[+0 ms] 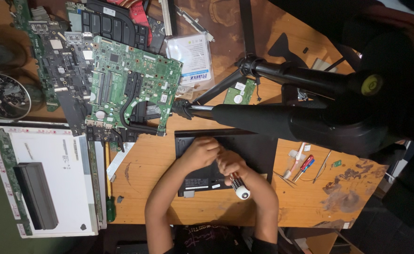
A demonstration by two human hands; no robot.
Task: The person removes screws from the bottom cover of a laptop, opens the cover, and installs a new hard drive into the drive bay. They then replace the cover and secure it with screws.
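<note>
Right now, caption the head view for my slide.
Left hand steadies a black laptop base while right hand grips a screwdriver, green motherboard nearby.

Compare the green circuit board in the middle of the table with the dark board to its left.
The green circuit board is bright green and broad, with a black heat pipe across it. The dark board is blackish, narrower and longer. The green circuit board partly overlaps the dark board's edge. Both lie flat, bare, on the wooden table.

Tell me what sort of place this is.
Likely an electronics repair bench. A green circuit board and a bare display panel lie on the wooden table, while the right hand holds a screwdriver over a black laptop base that the left hand steadies.
</note>
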